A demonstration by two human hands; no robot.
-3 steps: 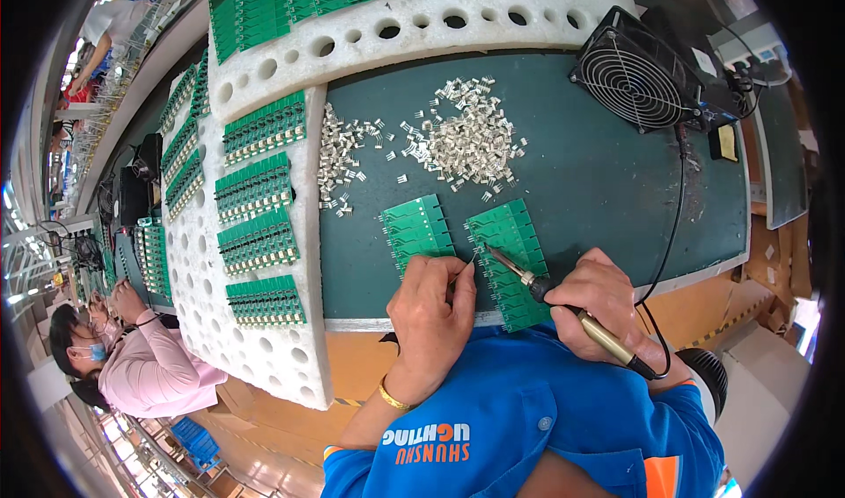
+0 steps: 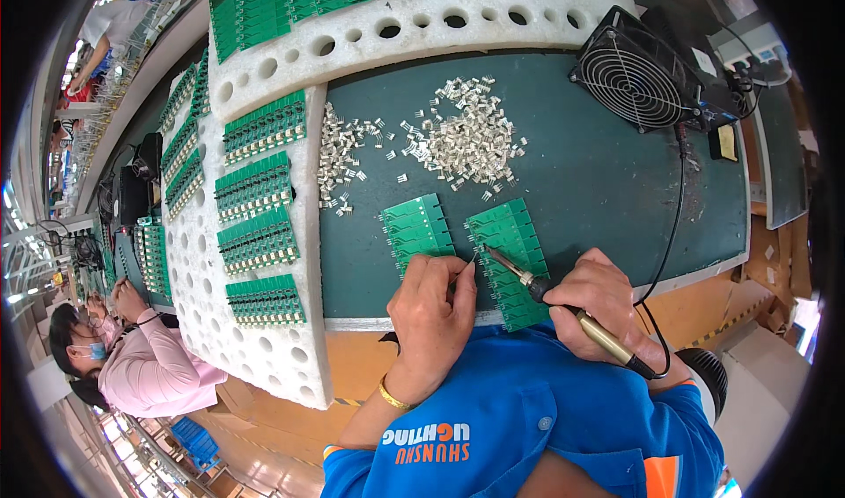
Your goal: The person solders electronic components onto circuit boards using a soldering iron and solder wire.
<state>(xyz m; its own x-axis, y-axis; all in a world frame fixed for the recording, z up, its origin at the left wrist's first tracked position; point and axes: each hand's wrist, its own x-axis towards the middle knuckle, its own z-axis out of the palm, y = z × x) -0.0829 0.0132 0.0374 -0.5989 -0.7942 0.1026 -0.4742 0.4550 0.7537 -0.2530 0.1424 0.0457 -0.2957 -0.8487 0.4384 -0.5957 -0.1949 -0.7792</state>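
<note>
My right hand is wrapped round a soldering iron, its metal tip touching or just above a green circuit board near the table's front edge. In my left hand, thumb and fingers pinch a thin solder wire, whose end reaches toward the iron's tip. Most of that wire is hidden by the fingers. A second green circuit board lies just left of the first, its lower end partly covered by my left hand. Beyond both boards lies a heap of small white connectors.
A smaller heap of connectors lies by the white foam board, which carries rows of populated circuit boards. More green boards rest on another foam slab. A black fan stands back right; the iron's cable runs beside it. A co-worker sits at left.
</note>
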